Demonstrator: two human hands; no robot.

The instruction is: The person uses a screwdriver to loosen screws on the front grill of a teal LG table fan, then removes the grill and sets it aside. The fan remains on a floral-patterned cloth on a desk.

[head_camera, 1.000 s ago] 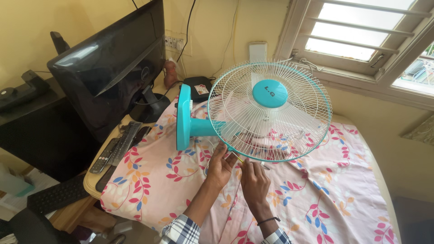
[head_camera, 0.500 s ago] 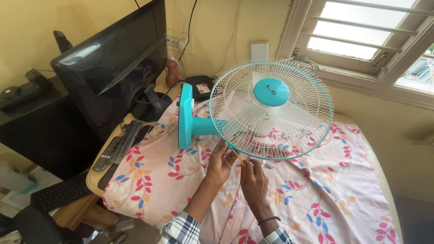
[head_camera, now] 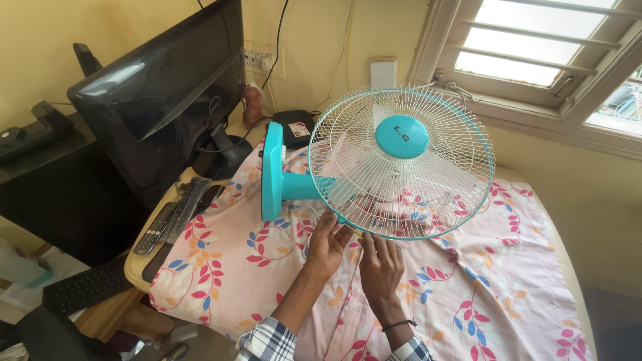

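Both hands meet at the lowest edge of the fan's wire guard. The left hand [head_camera: 326,244] reaches up from below with its fingers stretched toward the teal rim, fingertips touching it or just under it — loosely open, not wrapped around anything that can be made out. The right hand [head_camera: 381,264] sits just beside it, back of the hand up, fingers curled slightly toward the same stretch of rim; whether it pinches something small there cannot be told. A dark band circles the right wrist, and checked sleeve cuffs show at the bottom edge of the view.

The fan [head_camera: 381,167] lies tipped on its side on a pink floral cloth [head_camera: 267,267] that covers the table: its round teal base [head_camera: 271,170] stands on edge to the left, the short teal neck runs sideways, and the white guard with its teal centre cap faces the camera (pale blades show behind the wires).

Left of the cloth lie two remote controls [head_camera: 167,217], and behind them stands a dark monitor [head_camera: 167,93]. A black keyboard [head_camera: 87,287] sits lower left. A small black box [head_camera: 294,127] rests near the wall sockets, and a louvred window [head_camera: 535,47] fills the upper right.
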